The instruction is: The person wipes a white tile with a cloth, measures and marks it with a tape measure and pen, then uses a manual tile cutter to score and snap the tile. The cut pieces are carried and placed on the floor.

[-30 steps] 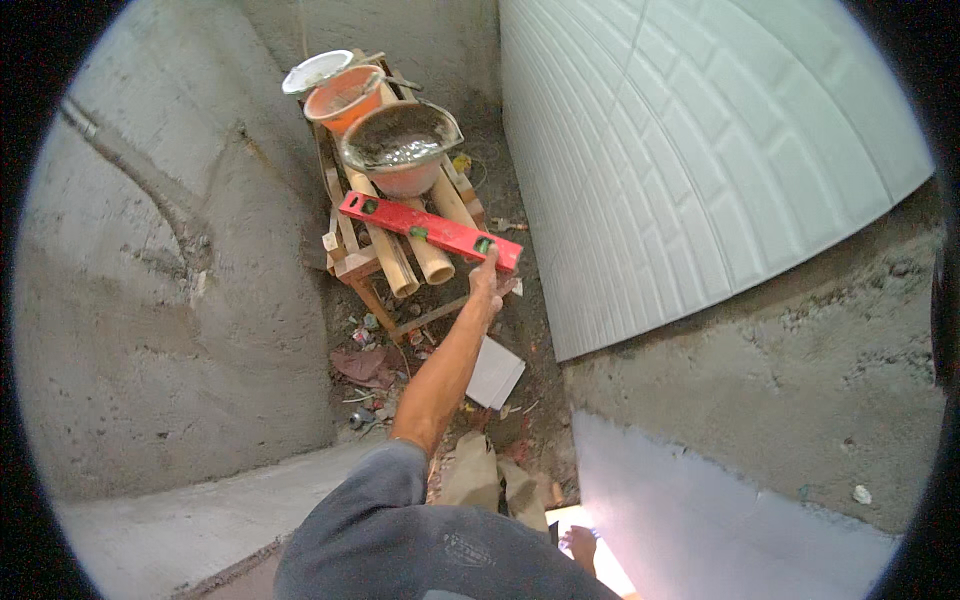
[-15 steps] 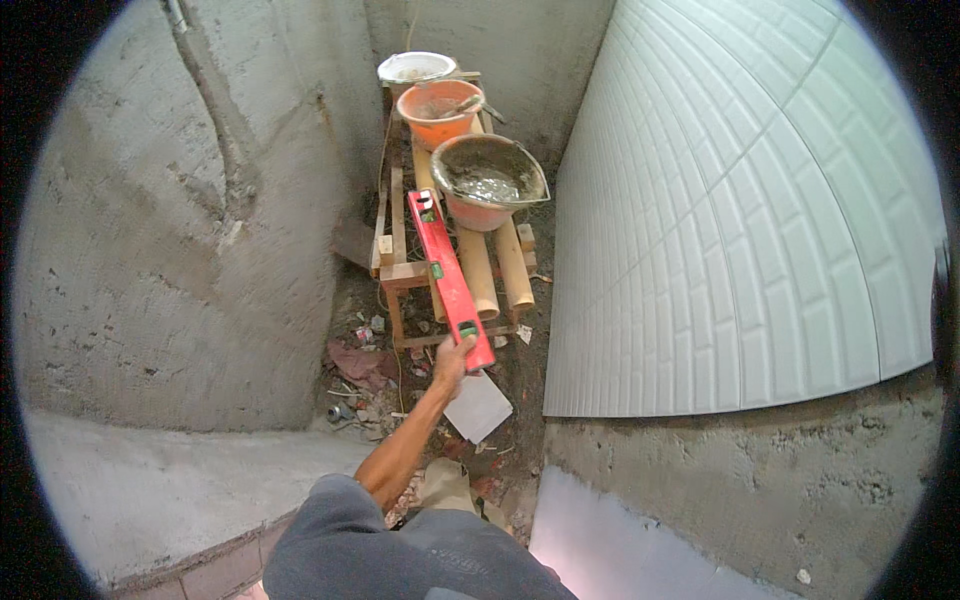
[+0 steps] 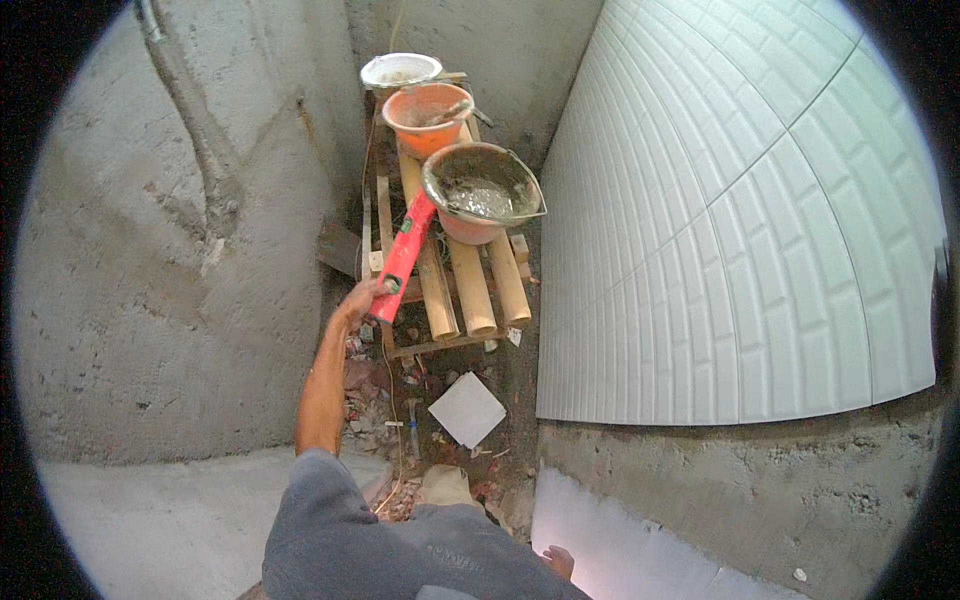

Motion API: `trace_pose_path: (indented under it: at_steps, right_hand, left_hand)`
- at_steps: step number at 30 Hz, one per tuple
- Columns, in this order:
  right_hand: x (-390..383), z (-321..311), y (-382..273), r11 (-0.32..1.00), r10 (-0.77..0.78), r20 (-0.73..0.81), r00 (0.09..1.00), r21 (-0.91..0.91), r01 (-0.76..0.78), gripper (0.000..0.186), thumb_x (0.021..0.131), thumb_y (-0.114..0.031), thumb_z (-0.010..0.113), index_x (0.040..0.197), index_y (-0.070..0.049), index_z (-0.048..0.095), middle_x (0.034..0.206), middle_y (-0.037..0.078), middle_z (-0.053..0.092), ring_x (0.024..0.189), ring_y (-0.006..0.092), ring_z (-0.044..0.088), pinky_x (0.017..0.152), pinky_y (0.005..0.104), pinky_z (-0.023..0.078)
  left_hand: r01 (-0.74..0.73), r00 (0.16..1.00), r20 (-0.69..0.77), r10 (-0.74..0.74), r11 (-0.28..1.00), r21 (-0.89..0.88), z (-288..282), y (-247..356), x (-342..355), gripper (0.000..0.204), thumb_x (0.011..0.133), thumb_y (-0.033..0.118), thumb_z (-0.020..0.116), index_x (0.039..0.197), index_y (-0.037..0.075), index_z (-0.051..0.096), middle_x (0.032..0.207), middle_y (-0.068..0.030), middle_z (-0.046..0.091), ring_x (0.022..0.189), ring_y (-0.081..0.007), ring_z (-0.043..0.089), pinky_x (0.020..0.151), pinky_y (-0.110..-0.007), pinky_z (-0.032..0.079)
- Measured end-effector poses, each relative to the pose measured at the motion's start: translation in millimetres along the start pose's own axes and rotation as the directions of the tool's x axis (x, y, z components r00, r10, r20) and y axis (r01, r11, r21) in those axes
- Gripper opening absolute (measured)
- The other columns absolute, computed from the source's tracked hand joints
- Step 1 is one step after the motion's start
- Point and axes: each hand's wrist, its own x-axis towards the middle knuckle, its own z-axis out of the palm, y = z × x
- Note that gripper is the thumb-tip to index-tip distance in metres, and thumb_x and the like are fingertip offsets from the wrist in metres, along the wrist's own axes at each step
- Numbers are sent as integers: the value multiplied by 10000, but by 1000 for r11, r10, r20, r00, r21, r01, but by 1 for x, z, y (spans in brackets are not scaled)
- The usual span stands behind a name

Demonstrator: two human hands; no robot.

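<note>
My left hand (image 3: 366,298) is closed round the near end of a red spirit level (image 3: 402,262). The level slants away, its far end beside the nearest mortar bucket (image 3: 470,228); whether the two touch I cannot tell. Below it is a low wooden bench topped with bamboo poles (image 3: 470,290). Wet grey mortar (image 3: 488,197) fills part of that bucket. At the lower edge, past my grey shirt, only part of my right hand (image 3: 558,561) shows, and its fingers are too hidden to read.
An orange bucket (image 3: 425,138) with a tool in it and a white bucket (image 3: 400,68) stand farther back on the bench. White brick-patterned tiles (image 3: 690,280) cover the right wall. On the littered ground lie a square white tile (image 3: 467,410) and a hammer (image 3: 413,425).
My left hand has moved left and a little away with the spirit level, whose far end now slants right instead of left. My right hand has come into view.
</note>
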Motion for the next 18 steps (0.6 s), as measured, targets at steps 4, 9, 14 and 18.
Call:
trace_pose_path:
  at_steps: [4,9,14,18]
  right_hand:
    - [-33,30,-7,965,246,-191,950,136,-223,333,941,-207,699,1219,-30,649,916,159,716,777,309,736,533,351,557]
    - [-55,52,-11,949,250,-273,929,-118,-291,294,942,-183,700,1179,-12,665,941,160,727,754,256,724,579,329,566]
    - [-48,72,-17,927,351,-246,904,226,-298,278,936,-136,688,1186,-18,658,937,160,721,689,244,698,549,306,544]
    - [-54,83,-20,953,300,-343,890,142,-267,253,950,-129,662,1181,-28,648,920,146,713,676,242,699,528,293,531]
  left_hand:
    - [159,986,42,-158,987,-20,-15,25,27,287,948,377,643,1049,109,657,767,0,667,532,-130,607,452,-313,488]
    - [139,987,68,-146,985,103,-17,42,61,409,933,412,637,1155,69,641,839,-33,684,688,-169,667,645,-391,546]
    - [-24,988,-83,128,668,743,-37,29,100,665,965,568,530,1195,-52,597,998,-233,712,928,-384,705,820,-505,541]
    - [35,980,-101,171,350,936,12,54,79,753,988,645,456,1203,-58,620,1175,-351,663,1161,-505,619,978,-546,494]
